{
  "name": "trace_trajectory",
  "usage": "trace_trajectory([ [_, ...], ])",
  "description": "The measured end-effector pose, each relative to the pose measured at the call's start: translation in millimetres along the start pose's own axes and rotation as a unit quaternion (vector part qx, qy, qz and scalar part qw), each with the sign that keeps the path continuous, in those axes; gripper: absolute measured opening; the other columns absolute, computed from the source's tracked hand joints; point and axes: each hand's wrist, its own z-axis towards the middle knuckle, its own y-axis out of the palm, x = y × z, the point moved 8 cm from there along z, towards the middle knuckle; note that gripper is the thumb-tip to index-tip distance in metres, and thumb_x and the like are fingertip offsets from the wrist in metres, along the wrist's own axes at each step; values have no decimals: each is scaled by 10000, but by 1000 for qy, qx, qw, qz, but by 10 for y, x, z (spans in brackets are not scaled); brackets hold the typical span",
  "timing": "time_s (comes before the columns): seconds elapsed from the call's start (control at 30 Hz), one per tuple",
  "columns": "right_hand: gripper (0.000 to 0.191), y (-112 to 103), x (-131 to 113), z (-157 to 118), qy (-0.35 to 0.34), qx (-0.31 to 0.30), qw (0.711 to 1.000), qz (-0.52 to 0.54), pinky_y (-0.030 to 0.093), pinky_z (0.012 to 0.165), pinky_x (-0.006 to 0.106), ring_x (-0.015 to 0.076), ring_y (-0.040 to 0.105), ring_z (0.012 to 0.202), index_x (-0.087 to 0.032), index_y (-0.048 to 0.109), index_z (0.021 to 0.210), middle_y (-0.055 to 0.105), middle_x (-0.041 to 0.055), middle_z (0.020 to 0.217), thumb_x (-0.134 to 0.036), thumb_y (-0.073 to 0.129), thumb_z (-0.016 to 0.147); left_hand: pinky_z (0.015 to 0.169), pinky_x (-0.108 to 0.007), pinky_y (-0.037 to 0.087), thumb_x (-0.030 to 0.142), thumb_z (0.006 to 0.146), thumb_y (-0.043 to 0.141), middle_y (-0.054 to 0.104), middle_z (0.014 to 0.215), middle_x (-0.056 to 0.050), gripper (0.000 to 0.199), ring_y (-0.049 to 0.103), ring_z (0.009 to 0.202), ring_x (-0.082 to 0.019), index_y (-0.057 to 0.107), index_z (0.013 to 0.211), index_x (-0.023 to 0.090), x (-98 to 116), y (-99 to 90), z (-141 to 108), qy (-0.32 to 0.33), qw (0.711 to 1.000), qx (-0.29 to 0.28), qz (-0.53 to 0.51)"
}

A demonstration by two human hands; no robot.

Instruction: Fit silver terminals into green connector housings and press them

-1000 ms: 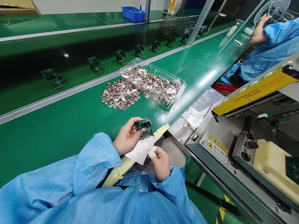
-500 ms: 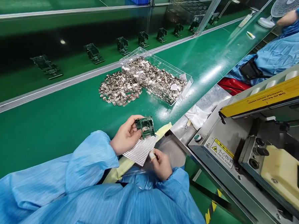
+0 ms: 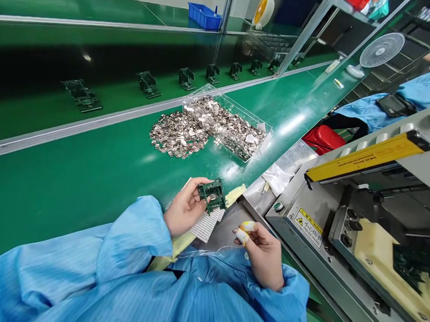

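My left hand [image 3: 185,208] grips a green circuit board assembly [image 3: 212,195] by its edge, with the fingers curled around it. Just below the board lies a silver sheet of small rectangular cells [image 3: 205,226], partly hidden by the board and close to my left palm. My right hand [image 3: 263,256] is apart from both, above a thin clear film [image 3: 210,253]. Its thumb and finger wear pale finger cots [image 3: 243,232] and almost meet, with nothing visible between them. A heap of small metal pieces [image 3: 178,135] lies farther up the green bench, against a clear plastic box [image 3: 229,106] of similar pieces.
Beyond a metal rail [image 3: 95,115], a row of green boards [image 3: 147,84] stands on a second belt. On my right is a steel machine with a yellow bar [image 3: 366,157] and warning label [image 3: 308,227]. A co-worker's blue sleeve [image 3: 424,90] shows at upper right, beyond a red seat [image 3: 319,139].
My right hand has moved right, away from the silver sheet, and its finger cots now show. The board has shifted slightly right and down. The whole view has turned, with the co-worker farther right.
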Motion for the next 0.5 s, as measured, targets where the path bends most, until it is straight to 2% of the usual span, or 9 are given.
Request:
trace_trajectory([
  [0.1,145,74,-224,11,-16,-19,999,23,579,580,281,175,662,624,-197,727,812,712,48,739,-333,746,767,714,-259,535,392,858,655,627,943,-53,413,632,797,-151,488,1179,193,-1,35,-64,0,1000,-5,6],
  [0.2,138,181,-321,60,-28,-24,999,34,581,634,296,183,677,678,-207,729,869,733,57,809,-328,715,804,736,-259,531,369,862,652,623,960,-56,400,624,820,-151,490,1183,194,8,49,-89,7,1000,-7,3],
  [0.27,104,240,-363,107,-49,-13,998,33,561,650,288,174,656,691,-211,717,851,711,41,786,-307,701,815,744,-257,528,348,863,651,628,970,-56,387,625,841,-154,488,1182,200,10,58,-93,9,1000,-8,-2],
  [0.37,36,316,-468,154,-122,13,992,5,522,714,294,178,618,780,-216,695,825,661,34,832,-246,676,819,742,-253,521,318,875,632,627,977,-57,356,627,854,-157,482,1177,202,3,72,-97,13,1000,-10,2],
  [0.5,112,435,-562,149,-202,44,976,-67,454,935,390,228,581,1029,-229,684,870,626,68,1094,-159,611,824,736,-246,513,297,908,583,629,977,-60,322,628,866,-161,479,1200,208,-20,91,-114,26,999,-21,17],
])
